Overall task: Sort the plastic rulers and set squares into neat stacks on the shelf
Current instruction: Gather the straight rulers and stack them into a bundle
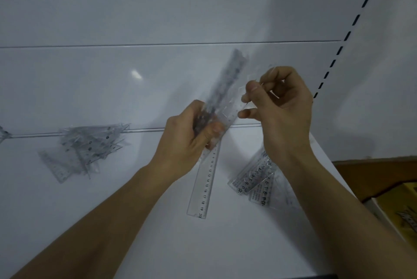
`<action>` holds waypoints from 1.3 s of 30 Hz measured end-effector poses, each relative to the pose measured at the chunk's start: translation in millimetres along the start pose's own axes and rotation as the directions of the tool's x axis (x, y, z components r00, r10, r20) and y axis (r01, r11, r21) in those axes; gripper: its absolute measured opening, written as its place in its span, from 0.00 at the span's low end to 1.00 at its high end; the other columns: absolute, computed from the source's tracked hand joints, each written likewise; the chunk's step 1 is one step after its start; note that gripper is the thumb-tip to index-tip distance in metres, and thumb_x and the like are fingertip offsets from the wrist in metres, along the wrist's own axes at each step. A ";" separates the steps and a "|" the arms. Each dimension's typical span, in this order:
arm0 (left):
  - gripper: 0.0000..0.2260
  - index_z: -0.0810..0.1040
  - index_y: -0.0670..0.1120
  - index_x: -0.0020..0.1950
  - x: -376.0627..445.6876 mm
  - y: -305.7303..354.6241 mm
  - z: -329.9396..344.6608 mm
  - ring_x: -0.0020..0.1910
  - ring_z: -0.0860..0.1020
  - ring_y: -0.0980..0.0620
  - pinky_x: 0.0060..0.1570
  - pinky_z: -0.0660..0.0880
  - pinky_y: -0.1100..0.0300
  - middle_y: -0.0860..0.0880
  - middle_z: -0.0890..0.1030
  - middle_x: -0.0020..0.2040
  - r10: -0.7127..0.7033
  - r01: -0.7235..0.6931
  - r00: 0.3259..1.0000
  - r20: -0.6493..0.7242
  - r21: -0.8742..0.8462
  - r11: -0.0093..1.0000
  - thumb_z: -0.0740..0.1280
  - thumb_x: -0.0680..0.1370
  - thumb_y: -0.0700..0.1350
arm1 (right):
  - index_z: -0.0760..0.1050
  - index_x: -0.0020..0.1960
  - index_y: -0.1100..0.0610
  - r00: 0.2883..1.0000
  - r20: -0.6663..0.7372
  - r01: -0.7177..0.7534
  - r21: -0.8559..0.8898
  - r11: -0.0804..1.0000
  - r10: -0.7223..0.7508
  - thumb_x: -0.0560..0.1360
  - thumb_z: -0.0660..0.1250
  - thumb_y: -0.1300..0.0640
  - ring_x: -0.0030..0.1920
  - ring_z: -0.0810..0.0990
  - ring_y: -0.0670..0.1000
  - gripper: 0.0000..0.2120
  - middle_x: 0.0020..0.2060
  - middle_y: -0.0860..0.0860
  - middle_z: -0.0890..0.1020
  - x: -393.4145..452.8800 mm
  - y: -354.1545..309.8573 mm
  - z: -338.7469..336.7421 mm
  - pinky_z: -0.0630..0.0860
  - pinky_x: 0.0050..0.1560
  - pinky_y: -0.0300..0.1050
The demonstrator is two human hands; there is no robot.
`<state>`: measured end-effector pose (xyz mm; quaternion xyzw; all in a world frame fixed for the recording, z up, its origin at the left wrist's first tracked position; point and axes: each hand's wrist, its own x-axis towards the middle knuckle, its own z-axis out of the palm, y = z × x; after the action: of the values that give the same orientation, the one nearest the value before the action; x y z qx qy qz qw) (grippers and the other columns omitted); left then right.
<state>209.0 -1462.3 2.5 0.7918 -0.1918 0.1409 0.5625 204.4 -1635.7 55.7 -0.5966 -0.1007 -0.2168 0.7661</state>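
Left hand (191, 130) curled round a bundle of clear rulers (228, 84), thumb pressed across the face, bundle raised off the shelf (67, 222) and slanting up and away from the fist toward the back panel (158, 8). Upper part of bundle blurred; count not readable. Right hand (279, 103) just beside it, thumb and forefinger pinching a thin clear piece (268, 89) against the bundle's edge; other fingers loosely curled. Whether ruler or set square: could not tell.

Directly below the left fist, flat on the shelf: single clear ruler (204, 186), printed scale running toward the body. Under the right wrist: small overlapped stack of clear rulers (250, 179), partly hidden by the forearm. Well out beyond the left hand, on its outer side: loose heap of clear set squares and rulers (88, 148), unsorted, against the shelf's rear lip. Beyond the right forearm, off the shelf edge: brown box (374, 175) and yellow carton (401, 206).
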 end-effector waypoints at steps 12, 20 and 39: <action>0.09 0.75 0.52 0.52 8.4 -1.5 -8.5 0.33 0.76 0.56 0.35 0.74 0.57 0.56 0.77 0.35 -0.023 0.018 0.980 -0.198 -0.028 0.999 0.70 0.78 0.53 | 0.81 0.57 0.52 0.800 0.580 0.285 -0.590 0.755 0.151 0.77 0.70 0.60 0.52 0.80 0.47 0.10 0.50 0.48 0.82 2.9 23.5 -12.6 0.80 0.52 0.48; 0.14 0.73 0.42 0.42 14.9 -13.2 -17.2 0.30 0.71 0.48 0.32 0.72 0.59 0.42 0.72 0.32 -0.029 0.016 0.976 -0.217 -0.059 0.998 0.74 0.76 0.50 | 0.79 0.62 0.46 0.407 0.791 0.614 -0.608 0.504 0.458 0.77 0.69 0.45 0.59 0.75 0.46 0.14 0.57 0.44 0.79 -26.0 20.1 2.8 0.71 0.64 0.44; 0.09 0.73 0.43 0.45 -4.7 15.4 -8.6 0.25 0.71 0.51 0.24 0.71 0.58 0.42 0.76 0.39 -0.119 0.096 0.988 -0.094 -0.216 0.972 0.71 0.79 0.45 | 0.72 0.66 0.49 0.215 0.894 0.863 -0.362 0.352 0.393 0.77 0.65 0.40 0.55 0.75 0.55 0.22 0.59 0.51 0.74 -132.3 -31.6 -9.6 0.76 0.53 0.55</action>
<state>197.6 -1458.0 16.2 0.7282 -0.1322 0.1311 0.6596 71.9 -1623.0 26.0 -0.8546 -0.5188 0.0180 0.0166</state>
